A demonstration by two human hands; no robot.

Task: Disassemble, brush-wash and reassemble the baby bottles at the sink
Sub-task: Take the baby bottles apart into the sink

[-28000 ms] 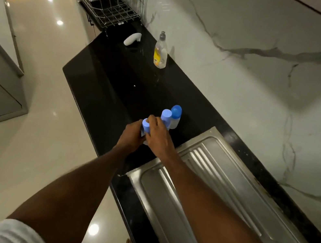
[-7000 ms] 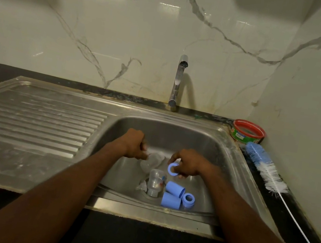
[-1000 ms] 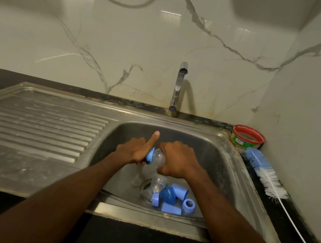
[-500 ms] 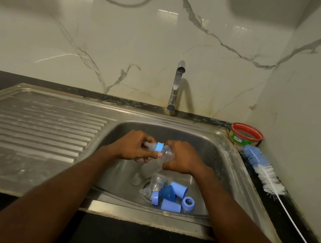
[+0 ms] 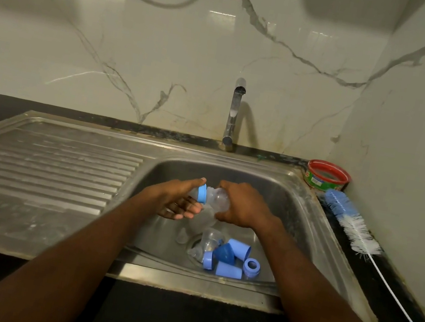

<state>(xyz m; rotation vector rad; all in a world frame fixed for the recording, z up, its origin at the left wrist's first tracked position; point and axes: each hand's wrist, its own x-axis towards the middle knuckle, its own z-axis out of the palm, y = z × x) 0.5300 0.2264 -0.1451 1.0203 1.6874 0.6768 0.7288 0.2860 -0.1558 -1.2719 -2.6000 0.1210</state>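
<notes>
Marble-veined walls back a steel sink (image 5: 308,206), over whose basin the left hand (image 5: 174,199) pinches the blue collar (image 5: 202,193) of a clear bottle (image 5: 217,198) while the right hand (image 5: 243,206) grips its body. To unscrew cleanly, I would hold the body still, turn only the collar, and stay low over the loose blue parts (image 5: 231,257) by the drain, leaving the brush (image 5: 355,228) on the tabletop for later.

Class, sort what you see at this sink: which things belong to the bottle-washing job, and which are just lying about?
In the job: the clear bottle with its blue collar, held by left hand and right hand; loose blue parts in the sink; bottle brush; tap.

Lying about: red tub; draining board.
</notes>
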